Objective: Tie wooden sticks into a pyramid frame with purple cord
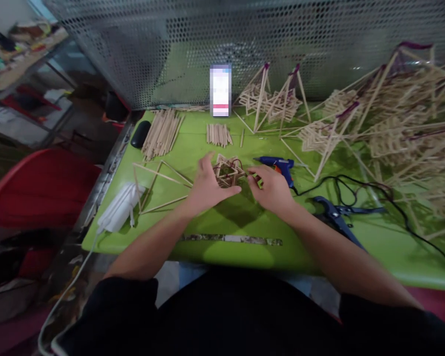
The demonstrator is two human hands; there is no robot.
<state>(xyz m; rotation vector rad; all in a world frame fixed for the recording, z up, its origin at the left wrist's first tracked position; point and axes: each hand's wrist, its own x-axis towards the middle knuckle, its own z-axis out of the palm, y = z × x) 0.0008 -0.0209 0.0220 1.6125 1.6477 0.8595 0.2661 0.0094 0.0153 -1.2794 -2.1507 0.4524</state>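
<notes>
My left hand (205, 185) grips a small frame of thin wooden sticks (230, 170) from its left side, just above the green table (244, 257). Dark red thread winds around the frame. My right hand (272, 188) is at the frame's right side, its fingers pinched together on what looks like the thread. A blue glue gun (278, 164) lies just behind my right hand.
Loose stick piles (162, 132) (218, 134) and a flat stick triangle (159, 185) lie to the left and behind. Finished stick pyramids (274, 101) and a large heap of them (404, 123) fill the right. Blue pliers (337, 212), a black cable, a ruler (232, 239), a white adapter (118, 207) and a mesh wall are about.
</notes>
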